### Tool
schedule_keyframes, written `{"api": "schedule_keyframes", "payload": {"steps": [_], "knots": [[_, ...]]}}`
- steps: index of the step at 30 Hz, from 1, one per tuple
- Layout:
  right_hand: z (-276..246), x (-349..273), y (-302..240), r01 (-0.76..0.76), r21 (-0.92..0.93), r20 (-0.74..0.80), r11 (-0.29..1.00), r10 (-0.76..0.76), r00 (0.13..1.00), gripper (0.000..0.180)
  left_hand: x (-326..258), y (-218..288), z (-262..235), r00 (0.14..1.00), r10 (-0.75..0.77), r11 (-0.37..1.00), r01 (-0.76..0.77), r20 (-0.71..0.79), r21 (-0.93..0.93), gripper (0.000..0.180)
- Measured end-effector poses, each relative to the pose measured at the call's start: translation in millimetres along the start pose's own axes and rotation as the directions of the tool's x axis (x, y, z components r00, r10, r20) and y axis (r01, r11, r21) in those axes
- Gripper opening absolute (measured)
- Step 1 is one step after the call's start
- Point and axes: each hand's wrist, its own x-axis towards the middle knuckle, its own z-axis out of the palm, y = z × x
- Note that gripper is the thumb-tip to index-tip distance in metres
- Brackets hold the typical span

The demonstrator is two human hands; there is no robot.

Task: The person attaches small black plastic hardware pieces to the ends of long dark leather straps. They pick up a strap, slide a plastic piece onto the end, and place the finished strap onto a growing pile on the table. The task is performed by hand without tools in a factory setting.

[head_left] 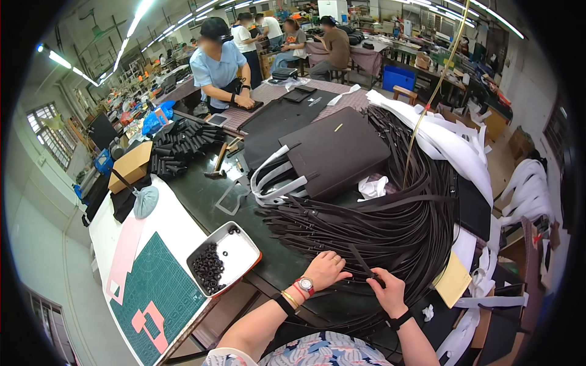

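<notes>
Dark leather straps (390, 226) lie fanned in a thick heap across the near part of the counter (201, 198), their ends bunched toward the person's hands. The left hand (326, 269) rests flat on the heap's near edge, fingers spread and curled over the strap ends, gripping nothing that I can see. The right hand (386, 291), just beside it, pinches a single dark strap (361, 262) that rises from its grip back into the heap. Beyond the heap sits a dark brown tote bag (339, 149) with its handles wrapped in white. Left of the heap, near the counter's edge, a white tray (241, 253) holds black rings, and further left lies a green cutting mat (155, 293). Between tray and heap a narrow strip of counter lies bare.
</notes>
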Motion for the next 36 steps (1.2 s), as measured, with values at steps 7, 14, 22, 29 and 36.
{"api": "schedule_keyframes", "payload": {"steps": [7,14,22,29,36], "knots": [[1.3,2.0,-8.6,-0.088,0.006,0.059,0.996,0.088,0.994,0.026,26.5,-66.7,21.2,0.821,-0.566,0.814,0.542,-0.076,-0.210,0.073],[-4.0,-3.0,-2.5,-0.140,0.025,0.087,0.990,0.137,0.987,0.024,33.4,-11.0,15.2,0.862,-0.112,-0.100,0.486,0.495,-0.868,0.047],[-1.7,-15.2,-1.1,-0.028,-0.048,0.298,0.998,0.041,0.954,0.027,-18.7,54.8,58.6,0.734,-0.284,-0.601,0.365,0.617,-0.711,0.032],[0.3,-19.1,-3.1,0.109,-0.137,0.327,0.985,-0.059,0.943,0.026,-30.6,68.1,58.6,0.660,-0.417,-0.490,0.416,0.625,-0.766,0.031],[6.7,-16.4,-6.0,0.228,-0.213,0.291,0.950,-0.162,0.943,0.024,-35.1,73.1,73.3,0.625,-0.445,-0.430,0.479,0.641,-0.765,0.031]]}}
